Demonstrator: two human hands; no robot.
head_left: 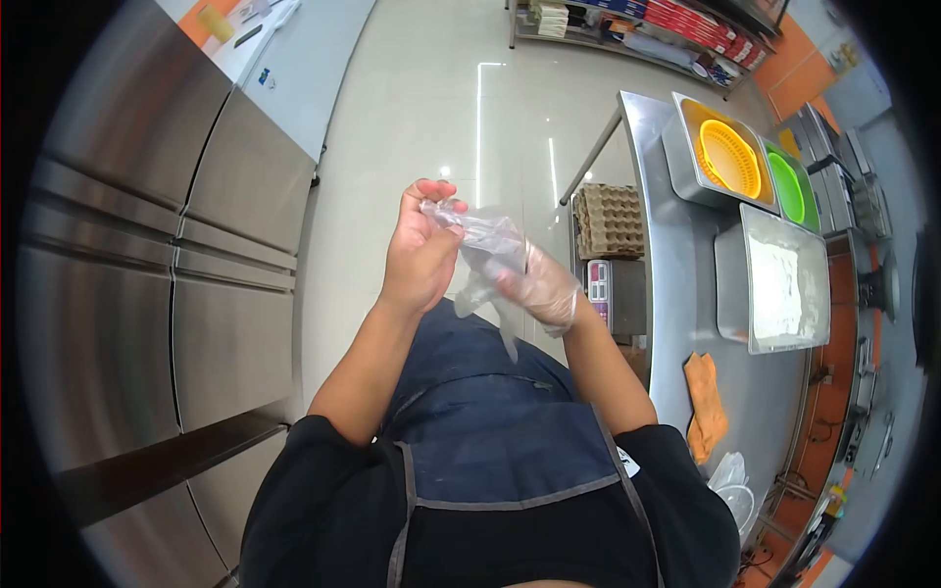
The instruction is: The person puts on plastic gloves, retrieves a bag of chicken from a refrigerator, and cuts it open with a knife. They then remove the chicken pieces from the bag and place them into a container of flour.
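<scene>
Two hands meet in front of the body, well above the tiled floor [421,98], with thin clear plastic between them. The left grip [420,250] is a bare hand, raised with its fingers bent, and it pinches one edge of a loose clear glove [482,245] between thumb and fingers. The loose glove stretches across from the left grip to the right, with limp, see-through fingers hanging below toward the dark blue apron [490,451]. The right grip [541,284] wears a clear glove of its own, which reaches the wrist in wrinkles; its fingers lie behind and against the loose plastic, and how tightly they close on it I cannot tell. Off to the right runs a steel bench [681,265]. On it stand a steel container [688,162] with a yellow basket [730,157] inside, a green basket [787,191] just beside that, and a steel pan [731,279] nearer the person. An orange cloth item [704,407] lies nearer still. Stacked egg trays [610,220] sit low by the bench's side, and steel cabinet doors [235,245] line the left.
</scene>
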